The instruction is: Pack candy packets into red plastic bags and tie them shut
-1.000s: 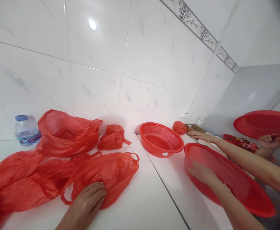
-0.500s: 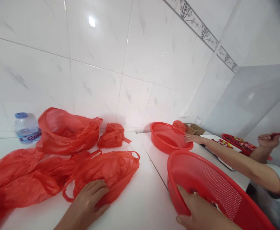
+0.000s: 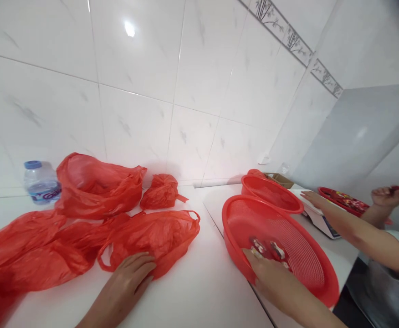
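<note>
My left hand (image 3: 129, 278) rests on a red plastic bag (image 3: 161, 237) lying on the white table, its fingers stretched out over the near side. At the right, my right hand (image 3: 266, 275) grips the near-left rim of a large red plastic basket (image 3: 309, 241) with perforated sides. The fingers reach inside the rim; the thumb is hidden. A few small wrapped pieces (image 3: 277, 249) in dark red and white lie on the basket's bottom.
More red bags (image 3: 99, 187) lie at left, beside a water bottle (image 3: 42, 184). Behind my basket is a second red basket (image 3: 271, 193). At right, a co-worker's arm (image 3: 353, 221) reaches over a white scale (image 3: 319, 218); the other hand (image 3: 386, 198) holds a red packet. Another basket (image 3: 343, 200) holds colourful packets.
The large basket has come farther in over the table, leftward and away from me, with my right hand on its rim. The second basket has shifted right. The co-worker's hand has left it for the scale.
</note>
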`<action>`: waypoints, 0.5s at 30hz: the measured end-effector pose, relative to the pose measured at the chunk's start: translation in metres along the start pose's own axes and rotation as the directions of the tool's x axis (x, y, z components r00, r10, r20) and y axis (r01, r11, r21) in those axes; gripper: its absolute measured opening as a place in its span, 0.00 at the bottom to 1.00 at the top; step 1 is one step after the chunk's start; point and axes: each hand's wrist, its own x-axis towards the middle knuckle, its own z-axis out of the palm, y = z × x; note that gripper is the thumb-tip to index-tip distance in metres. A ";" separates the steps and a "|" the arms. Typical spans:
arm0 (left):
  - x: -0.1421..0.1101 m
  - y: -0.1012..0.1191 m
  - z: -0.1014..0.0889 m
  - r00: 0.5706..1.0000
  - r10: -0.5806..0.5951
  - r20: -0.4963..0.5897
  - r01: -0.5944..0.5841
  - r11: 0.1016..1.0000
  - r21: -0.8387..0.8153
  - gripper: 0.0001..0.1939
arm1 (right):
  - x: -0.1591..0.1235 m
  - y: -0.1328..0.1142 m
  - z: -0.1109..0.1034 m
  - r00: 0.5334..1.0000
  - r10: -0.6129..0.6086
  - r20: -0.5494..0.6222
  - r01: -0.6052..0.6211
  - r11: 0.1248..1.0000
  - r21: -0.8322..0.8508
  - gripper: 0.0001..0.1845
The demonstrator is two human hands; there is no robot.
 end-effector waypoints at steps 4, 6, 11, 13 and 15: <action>-0.001 -0.002 0.001 1.000 0.006 -0.006 -0.006 1.000 0.023 0.11 | 0.008 -0.004 0.008 0.999 -0.042 -0.008 0.041 0.992 -0.116 0.43; -0.001 -0.003 0.001 1.000 0.009 0.002 -0.009 0.999 0.031 0.11 | 0.010 -0.005 0.011 0.998 -0.058 -0.012 0.056 0.987 -0.150 0.43; -0.001 -0.003 0.000 1.000 0.003 0.019 -0.004 1.000 0.014 0.12 | 0.012 0.003 0.008 1.000 -0.017 -0.024 0.015 0.996 -0.093 0.40; 0.000 -0.002 -0.001 1.000 -0.002 0.017 0.002 1.000 -0.002 0.12 | 0.012 0.008 0.003 1.000 0.018 -0.009 -0.019 0.999 -0.030 0.36; 0.000 -0.002 -0.001 1.000 -0.009 0.028 0.009 1.000 -0.006 0.11 | 0.012 0.013 -0.004 0.999 0.050 0.017 -0.051 0.997 0.057 0.33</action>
